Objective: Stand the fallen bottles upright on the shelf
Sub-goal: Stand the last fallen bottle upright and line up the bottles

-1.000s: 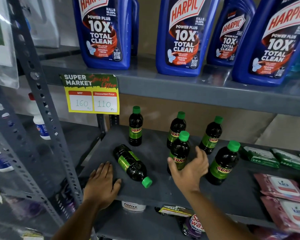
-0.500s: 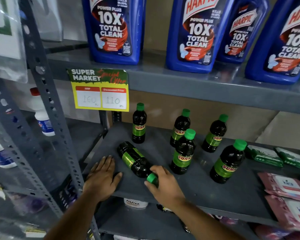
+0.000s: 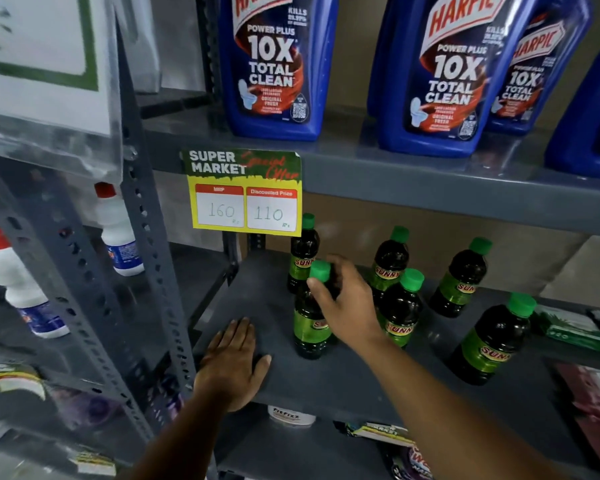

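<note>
A dark bottle with a green cap and green label (image 3: 309,327) stands upright near the front left of the grey shelf (image 3: 343,386). My right hand (image 3: 347,303) is wrapped around its neck and shoulder, just under the cap. My left hand (image 3: 231,365) lies flat, palm down, on the shelf's front left corner, holding nothing. Several more of the same bottles stand upright behind and to the right, among them one at the back left (image 3: 302,251), one in the middle (image 3: 400,306) and one at the front right (image 3: 492,337).
Big blue cleaner bottles (image 3: 274,64) fill the shelf above, with a yellow price card (image 3: 245,194) hanging from its edge. Green and pink packets (image 3: 575,327) lie at the right. A perforated grey upright (image 3: 146,237) stands at the left, with white bottles (image 3: 118,233) beyond it.
The bottle that lay on its side has been raised by my right hand and now stands upright. My left hand has stayed flat on the shelf corner.
</note>
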The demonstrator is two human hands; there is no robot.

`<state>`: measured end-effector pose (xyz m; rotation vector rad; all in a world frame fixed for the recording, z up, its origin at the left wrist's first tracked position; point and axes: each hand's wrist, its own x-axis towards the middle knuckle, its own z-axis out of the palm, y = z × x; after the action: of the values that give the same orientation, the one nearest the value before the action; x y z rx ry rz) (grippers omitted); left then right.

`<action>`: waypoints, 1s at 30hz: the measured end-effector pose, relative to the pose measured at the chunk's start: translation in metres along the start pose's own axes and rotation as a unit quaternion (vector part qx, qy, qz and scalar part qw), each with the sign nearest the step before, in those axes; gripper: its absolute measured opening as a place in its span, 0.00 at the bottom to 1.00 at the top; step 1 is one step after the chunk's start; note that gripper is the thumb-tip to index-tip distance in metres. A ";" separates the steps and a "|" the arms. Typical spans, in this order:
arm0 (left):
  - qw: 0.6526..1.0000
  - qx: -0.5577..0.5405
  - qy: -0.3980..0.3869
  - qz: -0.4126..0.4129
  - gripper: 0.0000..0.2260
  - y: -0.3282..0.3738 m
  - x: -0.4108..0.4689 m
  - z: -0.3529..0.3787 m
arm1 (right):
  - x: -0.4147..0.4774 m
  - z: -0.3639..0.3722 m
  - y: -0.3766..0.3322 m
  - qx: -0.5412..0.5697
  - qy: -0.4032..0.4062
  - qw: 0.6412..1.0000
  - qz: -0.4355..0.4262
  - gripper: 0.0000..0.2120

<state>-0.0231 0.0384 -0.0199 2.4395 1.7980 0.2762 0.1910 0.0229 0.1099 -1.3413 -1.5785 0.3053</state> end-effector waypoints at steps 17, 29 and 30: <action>1.000 -0.004 0.002 0.014 0.36 -0.001 0.000 0.003 | -0.048 0.037 0.065 0.009 -0.146 0.973 0.177 0.37; 1.000 -0.009 0.007 0.013 0.36 -0.002 -0.001 0.001 | -0.047 0.042 0.065 -0.047 -0.163 0.971 0.169 0.38; 1.000 -0.010 0.008 0.014 0.36 -0.001 -0.001 0.000 | -0.047 0.043 0.065 -0.048 -0.165 0.971 0.167 0.38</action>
<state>-0.0243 0.0376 -0.0201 2.4577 1.7609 0.3160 0.1904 0.0221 0.0192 -1.7028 -1.6462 0.6953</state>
